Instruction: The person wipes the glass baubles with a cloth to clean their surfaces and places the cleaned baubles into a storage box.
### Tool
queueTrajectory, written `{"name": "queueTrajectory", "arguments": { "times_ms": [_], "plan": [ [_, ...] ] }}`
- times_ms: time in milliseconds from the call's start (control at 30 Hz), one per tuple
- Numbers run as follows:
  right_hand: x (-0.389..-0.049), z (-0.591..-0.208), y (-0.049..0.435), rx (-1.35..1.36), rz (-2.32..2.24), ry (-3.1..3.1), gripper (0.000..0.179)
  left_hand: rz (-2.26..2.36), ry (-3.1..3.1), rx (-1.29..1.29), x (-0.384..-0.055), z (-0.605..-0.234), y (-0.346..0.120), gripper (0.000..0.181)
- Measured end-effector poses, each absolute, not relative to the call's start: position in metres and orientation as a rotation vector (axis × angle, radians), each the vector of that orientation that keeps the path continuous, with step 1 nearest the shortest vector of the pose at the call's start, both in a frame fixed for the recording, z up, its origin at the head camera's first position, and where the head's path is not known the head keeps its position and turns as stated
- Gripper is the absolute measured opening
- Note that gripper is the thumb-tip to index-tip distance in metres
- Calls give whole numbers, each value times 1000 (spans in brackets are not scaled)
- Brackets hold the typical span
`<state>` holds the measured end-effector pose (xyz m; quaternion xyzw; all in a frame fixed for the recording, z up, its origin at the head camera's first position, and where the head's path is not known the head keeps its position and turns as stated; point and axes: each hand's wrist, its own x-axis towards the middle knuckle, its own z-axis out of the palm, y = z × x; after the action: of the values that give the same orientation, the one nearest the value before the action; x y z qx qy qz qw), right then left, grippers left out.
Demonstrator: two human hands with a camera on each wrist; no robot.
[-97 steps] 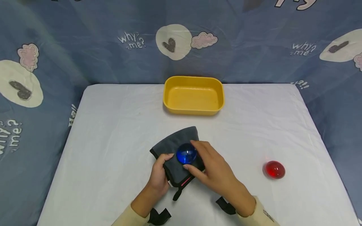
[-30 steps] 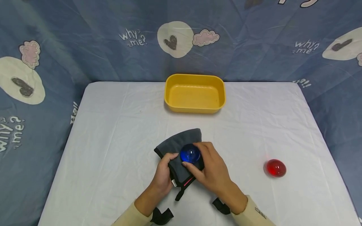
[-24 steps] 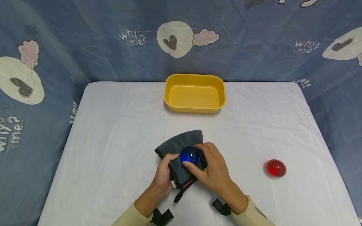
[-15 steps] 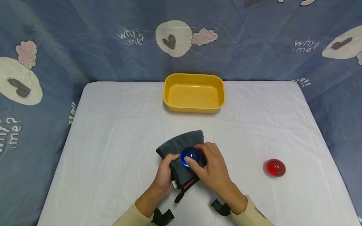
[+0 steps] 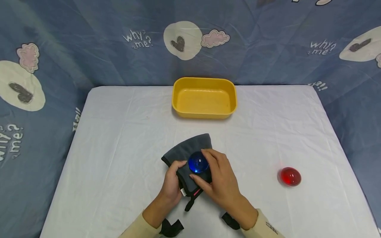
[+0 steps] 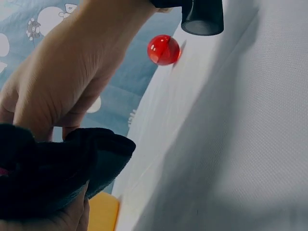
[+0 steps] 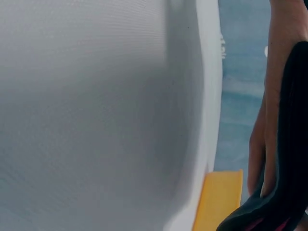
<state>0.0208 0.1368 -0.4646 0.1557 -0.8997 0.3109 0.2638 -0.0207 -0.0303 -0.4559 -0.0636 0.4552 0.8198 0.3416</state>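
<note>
In the head view a folded dark grey cloth (image 5: 186, 148) with black edging and a hanging loop is held up over the table. My left hand (image 5: 171, 185) grips it from the left, thumb on top and fingers beneath. A clear blue ball (image 5: 197, 162) lies against the cloth. Around its right side curve the fingers and thumb of my right hand (image 5: 220, 178), the thumb just at its lower edge. In the left wrist view the dark cloth (image 6: 62, 168) hides the ball. Long fingers (image 7: 272, 120) lie under the cloth in the right wrist view.
A red ball (image 5: 290, 176) sits on the white-covered table (image 5: 119, 165), to the right of my hands. At the far edge stands a yellow rectangular tub (image 5: 204, 115) with nothing in it. A blue printed curtain (image 5: 119, 62) surrounds the table's back and sides.
The blue ball and cloth have shifted slightly up and left. My right thumb has slid from over the ball down to its lower edge. My left hand keeps its grip.
</note>
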Motion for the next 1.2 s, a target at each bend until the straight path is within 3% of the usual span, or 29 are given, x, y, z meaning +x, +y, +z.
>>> {"name": "queueTrajectory", "arguments": {
  "times_ms": [1200],
  "plan": [
    [24, -451, 130, 73, 1141, -2552, 42, 2092, 1117, -136, -14, -456, -33, 61]
  ]
}}
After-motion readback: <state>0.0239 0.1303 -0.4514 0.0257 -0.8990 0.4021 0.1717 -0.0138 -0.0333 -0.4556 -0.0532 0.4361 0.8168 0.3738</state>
